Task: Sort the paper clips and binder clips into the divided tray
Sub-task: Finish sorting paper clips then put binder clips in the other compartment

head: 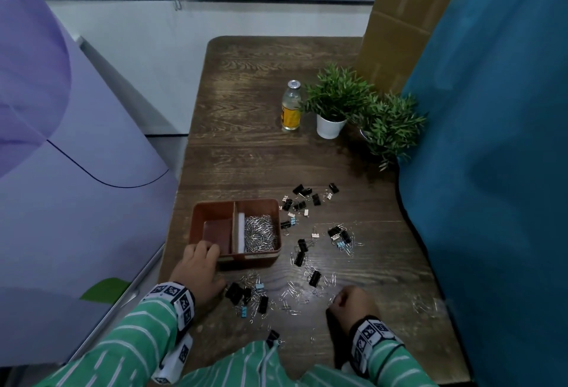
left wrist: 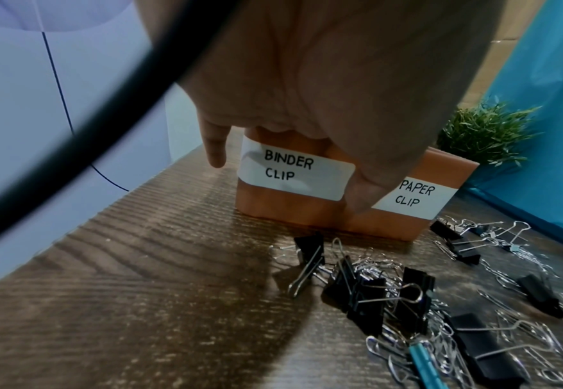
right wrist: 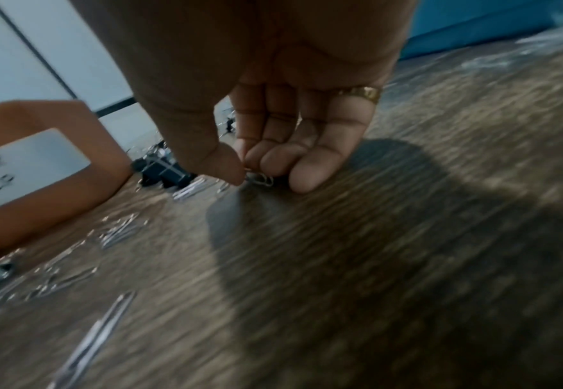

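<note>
paper-clip side of the divided tray [head: 196,217] held a pile, binder-clip side bare, many binder clips [head: 315,278] loose on the counter [head: 246,153]; left hand [head: 199,263] gripped the tray's rim, right hand [right wrist: 260,168] pinched a paper clip [right wrist: 262,179].

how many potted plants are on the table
2. One in a white pot stands right of the glass bottle; the second plant is beside it against the blue curtain, its pot mostly hidden.

1 tray [head: 196,227], 2 plants [head: 335,94], 1 bottle [head: 291,107], 2 hands [head: 199,267].
</note>
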Tool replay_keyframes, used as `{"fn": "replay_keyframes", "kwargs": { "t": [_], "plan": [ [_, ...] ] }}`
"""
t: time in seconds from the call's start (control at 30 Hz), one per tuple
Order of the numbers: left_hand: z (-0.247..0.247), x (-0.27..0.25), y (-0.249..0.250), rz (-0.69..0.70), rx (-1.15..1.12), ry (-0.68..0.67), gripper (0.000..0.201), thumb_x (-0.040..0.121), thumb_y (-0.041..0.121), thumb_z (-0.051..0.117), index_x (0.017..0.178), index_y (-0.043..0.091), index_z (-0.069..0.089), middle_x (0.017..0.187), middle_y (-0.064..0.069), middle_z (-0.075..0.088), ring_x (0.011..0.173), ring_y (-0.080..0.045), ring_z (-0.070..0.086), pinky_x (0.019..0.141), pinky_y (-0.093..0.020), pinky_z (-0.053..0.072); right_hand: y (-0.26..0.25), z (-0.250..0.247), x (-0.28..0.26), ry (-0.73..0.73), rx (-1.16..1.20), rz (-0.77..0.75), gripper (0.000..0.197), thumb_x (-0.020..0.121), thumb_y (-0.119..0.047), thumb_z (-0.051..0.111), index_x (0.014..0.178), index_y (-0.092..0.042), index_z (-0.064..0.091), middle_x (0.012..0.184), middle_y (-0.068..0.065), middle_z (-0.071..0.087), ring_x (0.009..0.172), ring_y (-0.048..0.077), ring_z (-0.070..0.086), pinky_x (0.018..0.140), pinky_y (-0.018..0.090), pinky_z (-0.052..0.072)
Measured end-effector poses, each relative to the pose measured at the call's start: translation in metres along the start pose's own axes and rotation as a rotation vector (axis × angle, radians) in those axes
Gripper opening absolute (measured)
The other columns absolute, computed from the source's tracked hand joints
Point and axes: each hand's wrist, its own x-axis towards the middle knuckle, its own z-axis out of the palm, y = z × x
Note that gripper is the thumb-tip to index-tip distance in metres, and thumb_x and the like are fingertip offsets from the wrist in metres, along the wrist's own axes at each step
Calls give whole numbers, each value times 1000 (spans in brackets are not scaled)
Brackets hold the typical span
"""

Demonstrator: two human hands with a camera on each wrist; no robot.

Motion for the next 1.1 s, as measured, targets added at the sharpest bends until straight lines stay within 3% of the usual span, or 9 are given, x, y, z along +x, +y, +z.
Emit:
{"fn": "replay_keyframes", "kwargs": {
  "t": [0.2, 0.37, 0.5, 0.57, 0.67, 0.77, 0.9, 0.97, 1.1],
  "plan": [
    [0, 1, 0, -4, -5, -4, 58, 76, 48, 65, 124, 23, 44, 130, -3, 41, 119, -27, 35, 97, -38, 45, 8, -17, 11, 91, 72, 5, 10, 85, -21, 63, 76, -19, 63, 68, -9, 64, 64, 12, 59, 63, 24, 43],
    [-1, 1, 0, -5, 3, -17, 59, 78, 49, 64, 127, 22, 42, 131, -2, 40, 120, -27, 35, 99, -37, 44, 0, -13, 19, 4, 77, -8, 11, 79, -16, 71, 74, -25, 67, 78, -12, 69, 79, 9, 64, 80, 26, 54],
    [-2, 1, 1, -3, -2, -10, 60, 77, 49, 64, 126, 22, 44, 130, -3, 42, 119, -27, 36, 98, -39, 45, -14, -3, 20, -9, 103, -111, 15, 78, -18, 72, 70, -30, 69, 76, -12, 71, 76, 7, 65, 78, 22, 54],
    [-2, 0, 1, -4, 6, -17, 61, 77, 50, 64, 127, 22, 43, 131, -3, 41, 119, -27, 36, 99, -39, 44, -15, -10, 25, 58, 110, -149, 14, 81, -17, 69, 78, -31, 72, 82, -13, 72, 77, 7, 64, 82, 26, 57],
    [-1, -1, 0, -2, 8, -15, 62, 76, 50, 65, 127, 22, 43, 131, -3, 42, 119, -27, 36, 99, -39, 45, -13, -19, 30, 70, -4, -243, 25, 84, -17, 64, 105, -28, 73, 104, -6, 70, 91, 14, 64, 88, 27, 54],
    [-2, 1, 1, 0, -12, -10, 62, 76, 50, 66, 127, 22, 44, 132, -3, 42, 120, -26, 36, 99, -39, 45, -12, -14, 26, 68, -85, -286, 23, 85, -18, 62, 103, -24, 76, 109, 0, 69, 96, 18, 65, 89, 27, 52],
    [-3, 0, 2, -8, -6, -7, 60, 77, 50, 64, 127, 23, 43, 132, -1, 41, 120, -25, 36, 99, -38, 45, -14, 5, 11, -30, -50, -358, 26, 84, -21, 65, 106, -27, 78, 109, -6, 68, 102, 11, 64, 99, 24, 49],
    [-3, 0, 1, 2, -7, -3, 60, 74, 50, 65, 124, 22, 46, 128, -3, 43, 117, -27, 38, 96, -41, 48, -16, 10, 6, -26, -37, -402, 24, 83, -23, 64, 102, -28, 77, 106, -7, 67, 98, 10, 63, 98, 25, 49],
    [0, -1, -3, 22, -6, 23, 63, 67, 51, 67, 118, 19, 51, 121, -6, 49, 109, -30, 43, 88, -45, 52, -20, 9, 5, 57, -62, -319, 24, 83, -26, 62, 105, -24, 72, 112, -3, 54, 101, 18, 58, 96, 29, 50]
  ]
}}
